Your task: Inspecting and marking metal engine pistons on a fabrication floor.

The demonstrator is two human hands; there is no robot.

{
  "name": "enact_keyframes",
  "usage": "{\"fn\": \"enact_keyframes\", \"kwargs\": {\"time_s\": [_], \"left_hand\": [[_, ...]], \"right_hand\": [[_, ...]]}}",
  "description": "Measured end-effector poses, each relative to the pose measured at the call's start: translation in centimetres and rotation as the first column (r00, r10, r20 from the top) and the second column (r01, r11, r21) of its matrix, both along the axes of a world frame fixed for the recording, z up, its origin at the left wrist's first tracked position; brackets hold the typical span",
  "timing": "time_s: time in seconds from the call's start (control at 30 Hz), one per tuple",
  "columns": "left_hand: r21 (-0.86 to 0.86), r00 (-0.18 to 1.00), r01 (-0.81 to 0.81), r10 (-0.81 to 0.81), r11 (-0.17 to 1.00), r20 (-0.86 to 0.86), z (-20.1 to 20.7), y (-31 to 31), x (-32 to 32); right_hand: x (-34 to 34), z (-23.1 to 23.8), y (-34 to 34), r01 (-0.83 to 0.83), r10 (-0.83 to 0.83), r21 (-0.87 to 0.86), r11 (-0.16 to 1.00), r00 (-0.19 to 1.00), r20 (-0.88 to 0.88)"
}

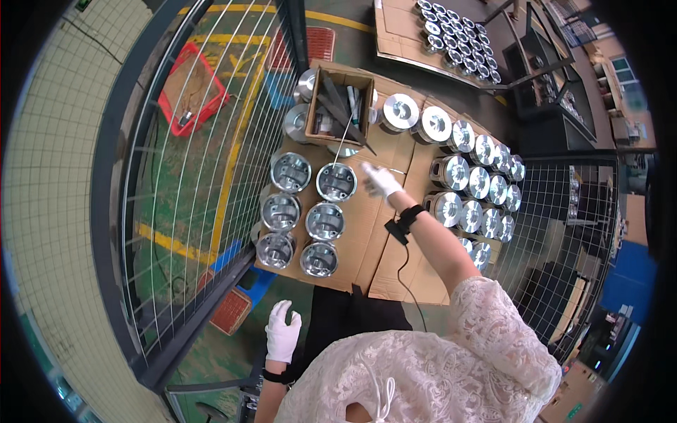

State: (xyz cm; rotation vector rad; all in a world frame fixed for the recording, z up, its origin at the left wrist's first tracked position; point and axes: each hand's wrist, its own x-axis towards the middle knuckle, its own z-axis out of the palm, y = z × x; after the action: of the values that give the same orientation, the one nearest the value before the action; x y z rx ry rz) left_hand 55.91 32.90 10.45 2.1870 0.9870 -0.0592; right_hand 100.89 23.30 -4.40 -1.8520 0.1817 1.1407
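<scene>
Both hands wear white gloves. The right hand point(381, 180) sits just above the middle of the frame, its bare forearm stretched up and leftward from a lace sleeve at lower right, a dark band around the wrist; the fingers look loosely curled. The left hand point(282, 331) hangs low at lower centre-left, fingers together pointing upward, a dark band at its wrist too.

Six open metal cylinders point(308, 213) — one tool box point(338, 106).
</scene>
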Motion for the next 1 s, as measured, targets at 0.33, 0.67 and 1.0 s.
{"fn": "enact_keyframes", "kwargs": {"time_s": [0.33,0.67,1.0], "left_hand": [[-0.077,0.993,-0.005,-0.004,0.997,-0.119,-0.6,0.8,-0.7],[-0.115,0.987,-0.004,-0.015,0.993,-0.160,0.5,-2.4,0.1],[0.089,0.948,0.122,-0.143,0.989,0.283,3.6,-9.7,4.6]], "right_hand": [[17.1,-3.3,-1.8,0.771,-0.575,0.225,0.595,0.605,-0.550],[10.4,-4.6,-8.3,0.765,-0.487,0.364,0.531,0.627,-0.607],[-15.5,7.1,-21.9,0.517,-0.173,0.475,0.712,0.785,-0.595]]}}
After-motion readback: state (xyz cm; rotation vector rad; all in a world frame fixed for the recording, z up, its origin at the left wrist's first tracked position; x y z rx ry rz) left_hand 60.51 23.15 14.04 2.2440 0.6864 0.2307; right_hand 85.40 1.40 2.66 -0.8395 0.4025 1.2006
